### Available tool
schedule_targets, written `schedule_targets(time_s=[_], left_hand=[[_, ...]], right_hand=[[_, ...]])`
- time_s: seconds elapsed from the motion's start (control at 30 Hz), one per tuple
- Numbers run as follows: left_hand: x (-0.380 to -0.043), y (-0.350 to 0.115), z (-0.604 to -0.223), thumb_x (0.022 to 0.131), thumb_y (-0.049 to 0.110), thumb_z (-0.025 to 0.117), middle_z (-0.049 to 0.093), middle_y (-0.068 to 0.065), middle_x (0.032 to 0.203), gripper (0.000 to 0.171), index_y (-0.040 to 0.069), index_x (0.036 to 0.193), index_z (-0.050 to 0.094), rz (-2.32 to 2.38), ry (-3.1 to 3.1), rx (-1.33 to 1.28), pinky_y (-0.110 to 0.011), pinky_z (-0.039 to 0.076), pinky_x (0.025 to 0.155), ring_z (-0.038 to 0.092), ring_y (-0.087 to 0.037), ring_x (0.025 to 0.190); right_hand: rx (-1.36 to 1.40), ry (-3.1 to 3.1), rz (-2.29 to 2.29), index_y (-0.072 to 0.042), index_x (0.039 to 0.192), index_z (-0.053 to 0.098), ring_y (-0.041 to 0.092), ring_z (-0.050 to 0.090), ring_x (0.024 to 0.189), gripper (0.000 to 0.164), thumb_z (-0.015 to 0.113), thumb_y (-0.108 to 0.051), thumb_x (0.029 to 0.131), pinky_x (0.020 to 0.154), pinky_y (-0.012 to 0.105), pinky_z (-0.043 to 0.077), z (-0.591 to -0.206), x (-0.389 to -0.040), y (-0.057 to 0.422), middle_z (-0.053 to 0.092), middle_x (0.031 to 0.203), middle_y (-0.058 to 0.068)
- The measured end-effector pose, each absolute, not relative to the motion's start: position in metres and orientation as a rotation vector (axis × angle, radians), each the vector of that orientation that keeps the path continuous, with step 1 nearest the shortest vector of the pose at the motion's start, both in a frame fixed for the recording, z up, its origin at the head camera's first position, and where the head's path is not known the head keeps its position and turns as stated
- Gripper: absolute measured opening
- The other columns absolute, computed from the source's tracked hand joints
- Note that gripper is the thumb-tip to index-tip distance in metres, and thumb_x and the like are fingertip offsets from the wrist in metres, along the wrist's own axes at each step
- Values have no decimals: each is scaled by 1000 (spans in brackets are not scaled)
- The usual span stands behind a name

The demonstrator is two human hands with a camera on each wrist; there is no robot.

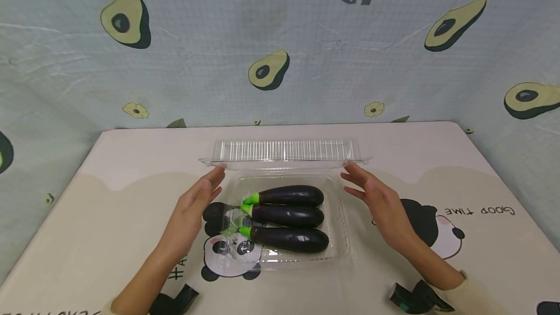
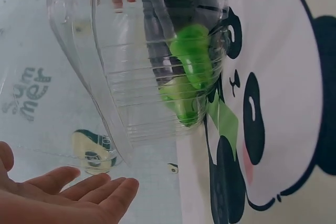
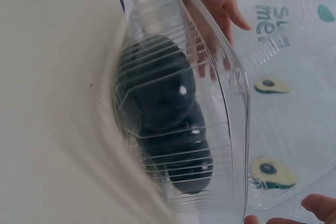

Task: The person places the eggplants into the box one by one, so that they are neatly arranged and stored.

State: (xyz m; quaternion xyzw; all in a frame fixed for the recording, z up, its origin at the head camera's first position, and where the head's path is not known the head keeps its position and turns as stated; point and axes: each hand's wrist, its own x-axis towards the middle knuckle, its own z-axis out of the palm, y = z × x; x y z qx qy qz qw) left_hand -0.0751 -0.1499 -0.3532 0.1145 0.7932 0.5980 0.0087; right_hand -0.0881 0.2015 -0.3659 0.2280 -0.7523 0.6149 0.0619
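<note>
A clear plastic clamshell box (image 1: 343, 227) lies with its hinged lid (image 1: 286, 150) raised at the far side. Inside its base are three dark purple eggplants, a far one (image 1: 292, 195), a middle one (image 1: 289, 215) and a near one (image 1: 290, 240), green stems pointing left. My left hand (image 1: 188, 215) is at the box's left, its fingertips near the lid's left corner. On the opposite side, my right hand (image 1: 387, 210) reaches to the lid's right corner with fingers extended. Neither hand grips anything. Through the clear wall, the eggplants' rounded ends (image 3: 157, 87) show in the right wrist view.
A pale tablecloth (image 1: 144, 198) printed with pandas and lettering covers the table. Behind it hangs a sheet (image 1: 210, 62) with avocado prints. Black straps (image 1: 177, 300) show near both wrists, and a dark object (image 1: 548, 308) sits at the near right edge.
</note>
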Motion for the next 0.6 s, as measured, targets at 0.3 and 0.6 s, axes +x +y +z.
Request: schedule_targets(time_s=[0.3, 0.6], left_hand=[[-68, -153, -355, 106, 30, 27, 35, -24, 147, 52, -3, 145, 33, 1750, 2489, 249, -72, 13, 100, 37, -47, 130], [-60, -159, -359, 106, 35, 23, 28, -22, 151, 54, 4, 150, 28, 1712, 2472, 216, -71, 13, 102, 24, -46, 137]], right_hand=[[598, -2522, 1699, 3, 135, 47, 35, 56, 116, 43, 27, -22, 107, 99, 22, 39, -366, -72, 205, 47, 140, 17], [667, -2514, 1670, -6, 149, 31, 17, 48, 126, 44, 25, -11, 106, 100, 18, 37, -374, -62, 208, 43, 143, 18]])
